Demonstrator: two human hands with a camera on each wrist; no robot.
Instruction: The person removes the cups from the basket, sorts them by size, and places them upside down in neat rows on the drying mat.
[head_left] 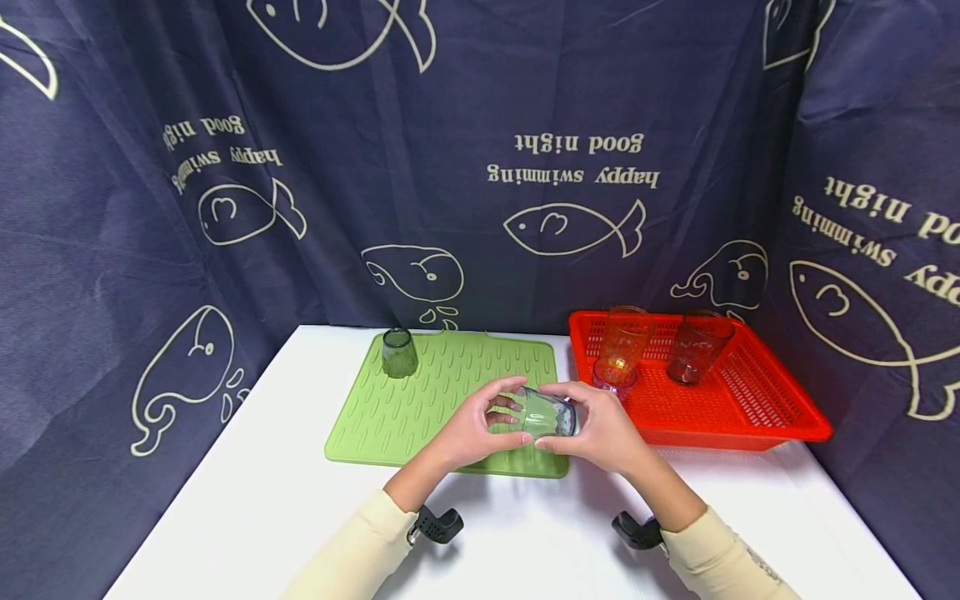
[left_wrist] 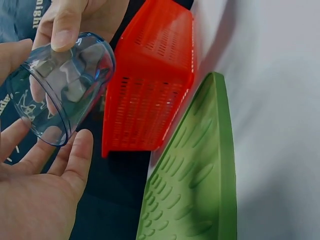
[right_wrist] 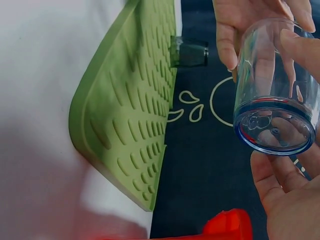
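A clear, blue-tinted drinking glass [head_left: 546,414] is held on its side between both hands, above the front right of a green drying mat [head_left: 442,417]. Its base points right and its mouth faces my left hand [head_left: 480,423]. That hand's thumb and fingers curve about the rim end. At the base end, my right hand [head_left: 603,427] grips with its thumb on one side and fingers on the other. In the right wrist view the base of the glass [right_wrist: 274,131] shows plainly. A dark grey glass [head_left: 400,355] stands mouth down at the mat's back left.
Right of the mat sits a red plastic basket [head_left: 720,437] with perforated walls. It contains an orange-tinted glass [head_left: 628,329], a purple-tinted one [head_left: 615,382] and a dark-looking one [head_left: 699,346]. A navy curtain [head_left: 465,167] encloses the white table [head_left: 525,550] at back and sides.
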